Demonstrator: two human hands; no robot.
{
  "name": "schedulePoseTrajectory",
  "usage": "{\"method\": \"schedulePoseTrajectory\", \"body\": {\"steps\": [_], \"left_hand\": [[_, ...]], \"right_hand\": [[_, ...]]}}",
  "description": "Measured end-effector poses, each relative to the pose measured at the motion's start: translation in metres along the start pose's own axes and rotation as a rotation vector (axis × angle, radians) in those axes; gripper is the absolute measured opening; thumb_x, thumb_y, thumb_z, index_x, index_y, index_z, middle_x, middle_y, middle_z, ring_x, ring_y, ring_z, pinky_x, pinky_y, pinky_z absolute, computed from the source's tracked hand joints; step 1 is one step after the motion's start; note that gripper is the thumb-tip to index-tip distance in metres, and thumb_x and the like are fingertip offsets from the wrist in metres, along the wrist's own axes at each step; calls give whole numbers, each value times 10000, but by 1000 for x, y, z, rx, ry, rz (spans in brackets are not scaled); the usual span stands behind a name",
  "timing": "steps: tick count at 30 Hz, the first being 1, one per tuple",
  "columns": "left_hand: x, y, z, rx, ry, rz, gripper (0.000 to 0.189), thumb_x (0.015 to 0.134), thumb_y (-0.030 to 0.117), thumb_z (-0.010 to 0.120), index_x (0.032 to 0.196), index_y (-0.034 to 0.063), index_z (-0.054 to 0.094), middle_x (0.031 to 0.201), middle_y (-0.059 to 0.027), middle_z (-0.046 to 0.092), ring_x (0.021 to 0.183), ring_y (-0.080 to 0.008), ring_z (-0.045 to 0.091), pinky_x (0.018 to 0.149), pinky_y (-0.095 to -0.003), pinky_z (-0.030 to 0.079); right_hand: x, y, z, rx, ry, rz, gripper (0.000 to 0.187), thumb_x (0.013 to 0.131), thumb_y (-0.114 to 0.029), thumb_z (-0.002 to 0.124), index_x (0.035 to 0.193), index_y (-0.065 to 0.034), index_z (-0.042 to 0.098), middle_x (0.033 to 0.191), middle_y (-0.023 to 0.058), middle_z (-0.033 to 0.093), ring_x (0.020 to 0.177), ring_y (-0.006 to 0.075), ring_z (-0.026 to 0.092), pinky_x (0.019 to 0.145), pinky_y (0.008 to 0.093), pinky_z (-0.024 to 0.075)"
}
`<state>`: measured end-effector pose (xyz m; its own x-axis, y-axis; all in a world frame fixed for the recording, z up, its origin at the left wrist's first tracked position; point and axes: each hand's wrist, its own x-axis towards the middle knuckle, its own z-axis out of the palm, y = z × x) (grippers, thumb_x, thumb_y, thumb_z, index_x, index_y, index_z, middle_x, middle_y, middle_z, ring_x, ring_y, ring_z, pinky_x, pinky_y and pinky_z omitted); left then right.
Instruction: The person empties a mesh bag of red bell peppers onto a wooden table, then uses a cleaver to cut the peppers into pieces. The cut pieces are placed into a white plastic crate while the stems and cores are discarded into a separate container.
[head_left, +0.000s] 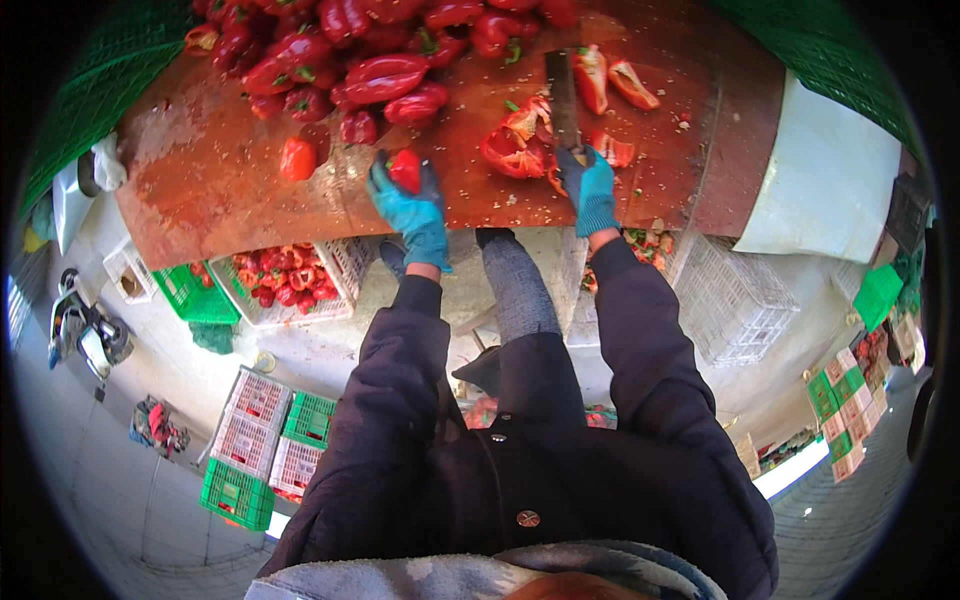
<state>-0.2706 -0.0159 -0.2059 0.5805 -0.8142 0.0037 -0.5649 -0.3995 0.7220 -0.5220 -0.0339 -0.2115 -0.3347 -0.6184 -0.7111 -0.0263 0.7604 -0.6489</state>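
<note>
In a teal and dark work glove, my left hand (410, 196) holds a red pepper piece (405, 171) above the near edge of the red-brown tabletop (247, 202). My right hand (589, 184), gloved alike, is closed on the handle of a broad-bladed knife (562, 97), whose blade points away from me. Left of the blade lies a cut-open red bell pepper (516, 150) with seeds and core showing. Pepper slices (591, 79) lie to its right. A small orange-red pepper (298, 158) rests left of my left hand, and a pile of whole red peppers (386, 78) covers the far left.
Under the near table edge stand a white crate of red pepper pieces (285, 277), a green crate (196, 296) and a white crate (739, 300) at the right. A white sheet (821, 176) covers the table's right end. Green mesh (112, 97) borders the left side.
</note>
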Motion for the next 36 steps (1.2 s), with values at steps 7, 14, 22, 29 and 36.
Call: {"method": "schedulePoseTrajectory", "body": {"steps": [7,14,22,29,36], "left_hand": [[21,-53,13,-337,-253,-485,628,710,73,839,1245,58,510,1062,-121,557,965,-235,571,845,-376,526],[31,-59,-25,-1571,-576,-1030,297,909,242,668,1161,107,587,1114,-95,663,1010,-282,650,856,-479,550],[18,-24,-33,-1834,-742,-1232,378,917,229,675,1251,99,558,1209,-114,629,1109,-292,609,995,-486,484],[40,-38,-11,-1177,-964,-827,540,826,4,667,1312,90,448,1174,-92,604,1052,-233,615,895,-401,524],[55,18,56,-140,-1034,-141,836,708,191,828,1408,52,392,1301,-173,557,1161,-256,578,968,-370,493]], "right_hand": [[-88,-8,18,191,-104,-91,143,902,-137,709,960,-74,594,751,-40,552,583,37,469,494,209,362],[-171,-39,60,-12,-217,-265,263,873,-74,723,1109,26,667,816,-10,630,702,46,525,619,232,476],[-175,-1,102,-367,-125,-273,247,843,-119,722,1071,-35,679,784,75,669,661,108,601,625,289,501],[-110,34,59,-493,-189,-362,325,819,-140,740,1126,-49,686,856,126,714,729,195,689,677,320,536],[-39,4,-9,-1030,64,-541,360,823,-309,703,1141,-143,686,905,149,711,795,318,700,719,416,548]]}}
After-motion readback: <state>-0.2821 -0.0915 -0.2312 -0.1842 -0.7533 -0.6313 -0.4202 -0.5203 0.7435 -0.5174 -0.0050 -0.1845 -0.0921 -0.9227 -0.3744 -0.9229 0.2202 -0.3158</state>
